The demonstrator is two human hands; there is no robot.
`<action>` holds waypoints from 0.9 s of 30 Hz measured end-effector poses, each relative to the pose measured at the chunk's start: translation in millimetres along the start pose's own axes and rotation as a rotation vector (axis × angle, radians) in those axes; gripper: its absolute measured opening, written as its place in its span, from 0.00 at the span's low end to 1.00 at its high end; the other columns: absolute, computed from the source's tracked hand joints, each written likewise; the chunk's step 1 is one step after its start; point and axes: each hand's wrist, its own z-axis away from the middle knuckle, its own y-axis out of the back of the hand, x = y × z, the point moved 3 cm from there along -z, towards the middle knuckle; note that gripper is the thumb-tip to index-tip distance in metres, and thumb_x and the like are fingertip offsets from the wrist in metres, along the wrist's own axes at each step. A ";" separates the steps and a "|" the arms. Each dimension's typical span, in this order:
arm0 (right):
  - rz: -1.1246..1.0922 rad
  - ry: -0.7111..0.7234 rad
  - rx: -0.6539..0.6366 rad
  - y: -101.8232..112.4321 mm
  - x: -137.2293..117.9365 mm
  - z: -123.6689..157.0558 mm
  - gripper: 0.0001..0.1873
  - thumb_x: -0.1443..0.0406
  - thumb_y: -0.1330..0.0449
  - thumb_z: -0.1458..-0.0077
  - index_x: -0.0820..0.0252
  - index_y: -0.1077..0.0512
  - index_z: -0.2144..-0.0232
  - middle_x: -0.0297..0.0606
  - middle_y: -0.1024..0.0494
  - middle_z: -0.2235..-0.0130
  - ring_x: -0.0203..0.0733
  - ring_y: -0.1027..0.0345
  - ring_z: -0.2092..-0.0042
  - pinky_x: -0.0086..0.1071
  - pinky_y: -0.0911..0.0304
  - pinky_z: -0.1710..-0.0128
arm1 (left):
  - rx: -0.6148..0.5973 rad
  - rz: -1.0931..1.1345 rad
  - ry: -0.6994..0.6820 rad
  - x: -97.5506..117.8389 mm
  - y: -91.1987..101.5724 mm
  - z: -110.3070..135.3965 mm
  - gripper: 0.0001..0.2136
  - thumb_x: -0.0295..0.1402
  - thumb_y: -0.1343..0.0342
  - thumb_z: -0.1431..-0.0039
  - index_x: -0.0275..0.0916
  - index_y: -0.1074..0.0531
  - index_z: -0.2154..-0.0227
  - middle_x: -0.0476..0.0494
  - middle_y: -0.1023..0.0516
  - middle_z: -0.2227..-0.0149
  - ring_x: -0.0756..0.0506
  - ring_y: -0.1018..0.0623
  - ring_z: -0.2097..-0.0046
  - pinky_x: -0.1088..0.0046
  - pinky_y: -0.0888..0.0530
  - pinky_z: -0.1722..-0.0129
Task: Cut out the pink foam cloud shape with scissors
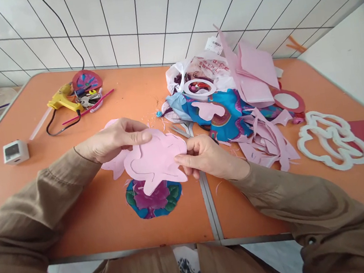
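Note:
Between both hands is a pink foam cutout (157, 155) with a wavy edge, seemingly two layers lying together. My left hand (119, 139) pinches its upper left, thumb on top. My right hand (204, 156) grips its right edge between thumb and fingers. Another pink piece (117, 164) shows behind and below my left hand, partly hidden. Under the cutout, a round piece of floral fabric (155, 199) in blue, purple and green lies on the orange table (106, 225). Scissors (184, 129) rest just beyond my right hand, partly covered.
A yellow glue gun (64, 100) with keys (86, 100) and a pink stick lies at back left, near a small white cube (16, 152). At right are blue fabric (225, 113), pink scraps (265, 139), folded pink sheets (254, 74), a plastic bag (208, 67) and white cloud-shaped outlines (335, 140).

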 end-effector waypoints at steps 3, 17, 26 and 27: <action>-0.031 -0.031 -0.051 -4.5 2.5 0.9 0.17 0.58 0.31 0.54 0.62 0.31 0.83 0.31 0.26 0.83 0.28 0.38 0.86 0.21 0.45 0.88 | -0.093 -0.070 0.058 0.2 -8.2 1.5 0.16 0.42 0.29 0.58 0.33 0.22 0.78 0.45 0.27 0.79 0.50 0.29 0.78 0.76 0.34 0.82; 0.022 -0.070 -0.113 -11.5 10.2 0.7 0.15 0.60 0.31 0.54 0.62 0.31 0.82 0.30 0.27 0.83 0.28 0.37 0.85 0.20 0.43 0.87 | -0.055 -0.151 0.121 -11.7 -30.4 7.9 0.20 0.33 0.32 0.52 0.36 0.37 0.88 0.55 0.42 0.86 0.57 0.42 0.84 0.79 0.49 0.87; 0.030 -0.038 -0.124 -10.6 10.9 -1.5 0.17 0.59 0.33 0.52 0.62 0.32 0.83 0.30 0.27 0.83 0.27 0.38 0.86 0.21 0.45 0.88 | -0.041 -0.105 0.165 -20.9 -25.8 5.6 0.18 0.34 0.31 0.54 0.38 0.34 0.88 0.53 0.39 0.86 0.55 0.40 0.85 0.77 0.48 0.88; 0.033 -0.035 -0.127 -11.3 11.0 -1.3 0.17 0.58 0.33 0.52 0.62 0.32 0.83 0.30 0.27 0.83 0.28 0.38 0.86 0.21 0.46 0.88 | -0.042 -0.095 0.161 -20.8 -25.8 5.4 0.18 0.34 0.30 0.55 0.38 0.34 0.88 0.53 0.38 0.86 0.55 0.40 0.85 0.77 0.48 0.88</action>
